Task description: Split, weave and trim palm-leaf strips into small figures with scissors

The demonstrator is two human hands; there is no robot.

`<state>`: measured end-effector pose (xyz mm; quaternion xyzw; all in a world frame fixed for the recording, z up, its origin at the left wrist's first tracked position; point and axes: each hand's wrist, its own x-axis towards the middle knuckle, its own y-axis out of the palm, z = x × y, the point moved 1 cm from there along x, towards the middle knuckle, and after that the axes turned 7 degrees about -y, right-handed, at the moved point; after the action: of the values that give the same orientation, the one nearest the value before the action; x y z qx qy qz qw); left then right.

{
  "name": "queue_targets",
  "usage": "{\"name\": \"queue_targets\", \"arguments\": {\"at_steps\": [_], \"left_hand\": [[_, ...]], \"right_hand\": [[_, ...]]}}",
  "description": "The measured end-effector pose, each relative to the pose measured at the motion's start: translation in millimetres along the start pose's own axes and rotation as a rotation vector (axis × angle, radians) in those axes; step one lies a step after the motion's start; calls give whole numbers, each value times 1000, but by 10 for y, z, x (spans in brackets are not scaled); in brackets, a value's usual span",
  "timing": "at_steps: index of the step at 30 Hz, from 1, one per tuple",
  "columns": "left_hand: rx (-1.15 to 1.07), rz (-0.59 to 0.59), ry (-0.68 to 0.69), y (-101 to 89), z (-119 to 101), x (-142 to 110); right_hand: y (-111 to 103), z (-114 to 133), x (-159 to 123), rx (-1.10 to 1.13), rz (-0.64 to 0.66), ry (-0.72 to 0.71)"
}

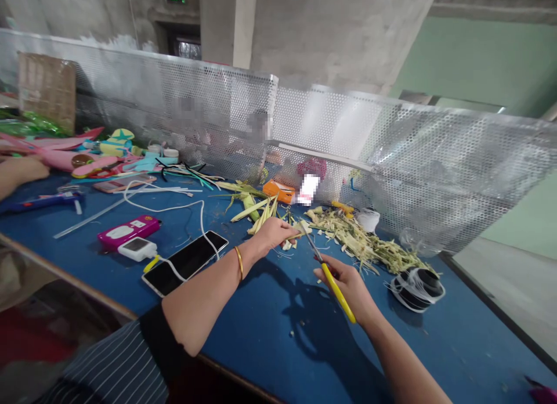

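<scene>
My left hand [273,234], with a gold bangle at the wrist, is closed in a pinch on a pale corn husk strip that reaches toward my right. In my right hand [348,285] I grip yellow-handled scissors [333,288]. Their metal blades point up and left and meet the strip near its far end; whether they touch it I cannot tell. Loose green-yellow husks [250,205] lie just beyond my left hand. A heap of shredded husk scraps [361,238] spreads beyond my right hand.
A blue table [243,346] is backed by a perforated metal screen [209,114]. On the left are a phone [185,264], a purple power bank [128,233], a white cable and a blue glue gun [47,202]. Another person's hand [24,175] is far left. A thread spool [416,289] stands right.
</scene>
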<state>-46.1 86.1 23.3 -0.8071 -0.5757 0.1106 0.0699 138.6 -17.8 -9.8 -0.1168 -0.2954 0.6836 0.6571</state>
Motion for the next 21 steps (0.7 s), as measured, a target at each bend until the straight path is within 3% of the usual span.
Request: {"name": "queue_targets", "arguments": {"at_steps": [21], "left_hand": [[215, 44, 117, 3, 157, 123]], "right_hand": [[67, -29, -1, -52, -11, 30]]}}
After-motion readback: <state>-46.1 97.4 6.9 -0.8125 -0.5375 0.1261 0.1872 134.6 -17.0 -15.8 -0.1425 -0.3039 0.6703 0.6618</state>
